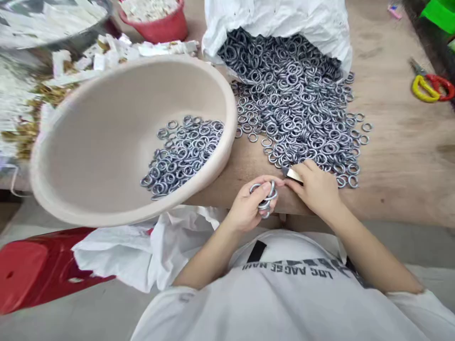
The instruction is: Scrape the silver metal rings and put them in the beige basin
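My left hand (250, 203) is closed around several shiny grey rings (263, 202), just over the table's front edge. My right hand (316, 187) grips a small blade-like tool (294, 175) with a pale side and a dark end; its exact kind does not show. The fingertips of both hands meet or nearly meet. Beyond my right hand, a large heap of the same grey rings (302, 109) spills from a white sack (280, 16) onto the table. To the left, a big beige basin (95, 113) holds a smaller pile of rings (185, 154).
Scissors (426, 87) with yellow and red handles lie at the right. A red tub (159, 28) and a metal bowl (88, 35) of white pieces stand at the back left, beside white and brown scraps (57, 90). A red stool (31, 270) is below left.
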Demonstrator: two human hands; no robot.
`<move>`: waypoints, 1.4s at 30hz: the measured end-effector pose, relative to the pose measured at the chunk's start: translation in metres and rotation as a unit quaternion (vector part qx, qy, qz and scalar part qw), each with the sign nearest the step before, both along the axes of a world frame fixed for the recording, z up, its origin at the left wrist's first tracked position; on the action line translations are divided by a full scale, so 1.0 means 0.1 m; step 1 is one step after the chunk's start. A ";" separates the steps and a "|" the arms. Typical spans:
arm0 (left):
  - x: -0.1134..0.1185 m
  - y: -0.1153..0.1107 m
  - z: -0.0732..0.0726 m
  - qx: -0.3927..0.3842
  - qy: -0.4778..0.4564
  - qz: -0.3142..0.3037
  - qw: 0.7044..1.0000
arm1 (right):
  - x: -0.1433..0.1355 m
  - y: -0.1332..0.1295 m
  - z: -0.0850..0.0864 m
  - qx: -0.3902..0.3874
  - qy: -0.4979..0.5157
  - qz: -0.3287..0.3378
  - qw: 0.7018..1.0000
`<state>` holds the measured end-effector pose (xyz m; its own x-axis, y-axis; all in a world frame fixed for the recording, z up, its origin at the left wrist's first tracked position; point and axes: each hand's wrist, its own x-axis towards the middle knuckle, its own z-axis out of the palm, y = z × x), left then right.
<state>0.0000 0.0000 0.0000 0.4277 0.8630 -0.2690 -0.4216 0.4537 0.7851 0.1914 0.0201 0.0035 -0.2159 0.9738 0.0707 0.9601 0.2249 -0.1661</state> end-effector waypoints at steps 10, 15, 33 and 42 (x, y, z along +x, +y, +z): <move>0.00 0.10 0.03 -0.049 -0.023 0.057 0.997 | 0.00 -0.02 0.14 -0.120 0.447 0.005 0.886; 0.17 0.04 0.05 -0.008 0.029 0.085 0.996 | -0.20 -0.12 0.23 -0.191 0.598 -0.010 0.778; 0.29 -0.03 -0.02 0.017 0.024 0.012 1.000 | -0.08 -0.18 0.13 -0.143 0.617 0.034 0.773; 0.34 -0.05 0.02 -0.020 0.036 0.038 0.998 | -0.10 -0.30 0.04 0.129 0.483 0.105 0.860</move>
<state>0.0342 -0.0054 0.0020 0.3401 0.8799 -0.3317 -0.3998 0.4546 0.7959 0.1810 -0.0095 0.0074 -0.1051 0.8457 0.5231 0.3362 0.5253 -0.7817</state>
